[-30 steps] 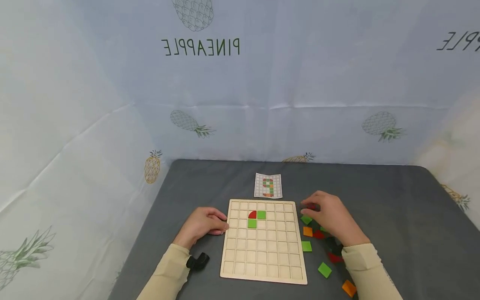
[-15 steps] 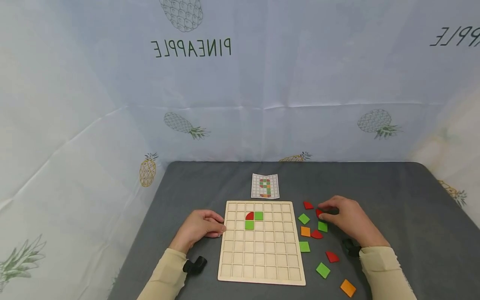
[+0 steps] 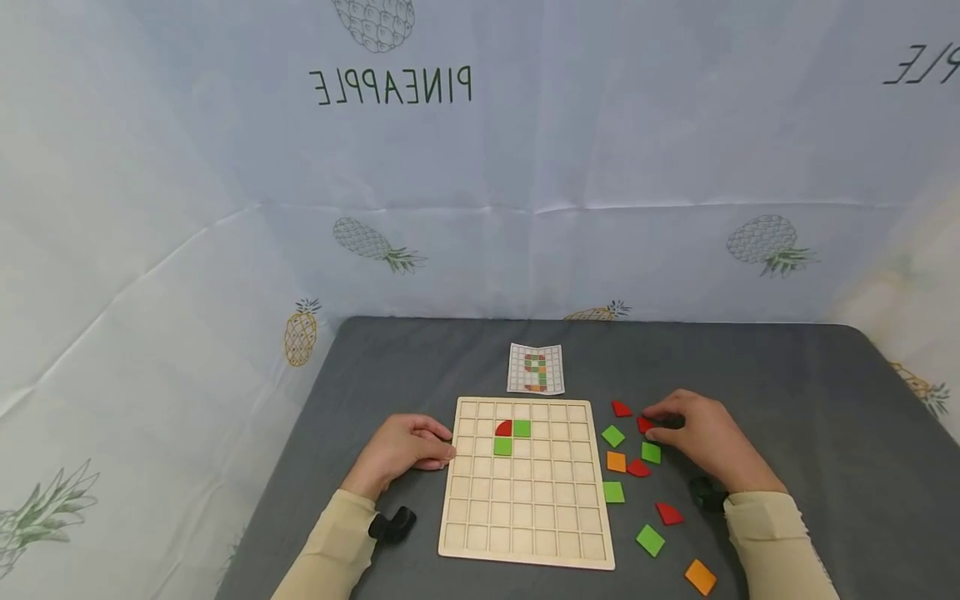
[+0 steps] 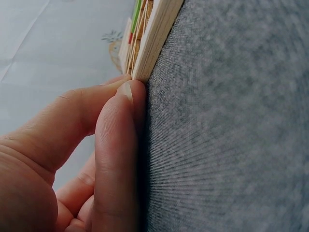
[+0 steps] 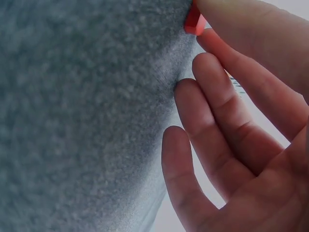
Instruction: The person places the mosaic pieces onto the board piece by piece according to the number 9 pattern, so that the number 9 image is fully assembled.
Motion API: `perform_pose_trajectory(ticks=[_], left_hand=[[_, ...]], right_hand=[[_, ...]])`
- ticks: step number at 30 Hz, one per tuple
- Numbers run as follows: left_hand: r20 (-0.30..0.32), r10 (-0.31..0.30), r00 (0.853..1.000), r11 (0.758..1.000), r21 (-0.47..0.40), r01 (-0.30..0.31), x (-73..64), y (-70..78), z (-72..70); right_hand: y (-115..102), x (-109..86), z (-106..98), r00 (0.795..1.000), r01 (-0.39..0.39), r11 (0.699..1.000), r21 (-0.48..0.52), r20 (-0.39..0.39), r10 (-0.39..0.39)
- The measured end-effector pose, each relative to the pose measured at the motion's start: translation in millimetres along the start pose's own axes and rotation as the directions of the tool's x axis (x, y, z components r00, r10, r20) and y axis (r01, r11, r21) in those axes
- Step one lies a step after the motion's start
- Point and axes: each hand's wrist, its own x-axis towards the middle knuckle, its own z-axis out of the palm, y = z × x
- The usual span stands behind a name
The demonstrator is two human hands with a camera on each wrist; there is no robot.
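A wooden grid board (image 3: pixel 525 500) lies on the grey table; near its top sit a red quarter-circle tile (image 3: pixel 504 428) and two green square tiles, one being the green square (image 3: pixel 522 428). My left hand (image 3: pixel 405 450) pinches the board's left edge between thumb and index finger, as the left wrist view shows. To the right of the board, my right hand (image 3: pixel 701 433) pinches a small red tile (image 5: pixel 193 21) at the table surface with thumb and index finger, the other fingers loosely spread. Fingers hide part of that tile.
A pattern card (image 3: pixel 536 369) lies behind the board. Loose tiles are scattered between board and right arm, among them an orange square (image 3: pixel 616 462), a green square (image 3: pixel 650 540) and a red quarter circle (image 3: pixel 669 513). A curtain (image 3: pixel 637 150) stands behind the table.
My right hand has moved right, from the red tile near the board's top right corner to another red tile, which it now pinches. The left hand keeps its place on the board's edge.
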Motion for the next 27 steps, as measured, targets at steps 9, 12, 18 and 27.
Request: perform_pose_trajectory(ticks=[9, 12, 18, 27], left_hand=[[0.008, -0.013, 1.000, 1.000, 0.006, 0.012, 0.6, -5.7, 1.6], [0.004, -0.010, 1.000, 1.000, 0.003, 0.010, 0.0, -6.4, 1.2], [-0.005, 0.000, 1.000, 1.000, -0.003, 0.000, -0.9, -4.3, -0.3], [0.008, 0.012, 1.000, 1.000, 0.002, -0.012, -1.1, -0.9, -0.1]], right_hand=[[3.3, 0.2, 8.7, 1.000, -0.012, 1.000, 0.002, -0.003, 0.012], [2.8, 0.8, 9.5, 1.000, -0.010, 1.000, 0.006, -0.006, 0.010], [0.0, 2.5, 6.7, 1.000, 0.008, 1.000, 0.002, -0.025, -0.008], [-1.1, 0.9, 4.1, 1.000, 0.003, 1.000, -0.018, -0.026, -0.004]])
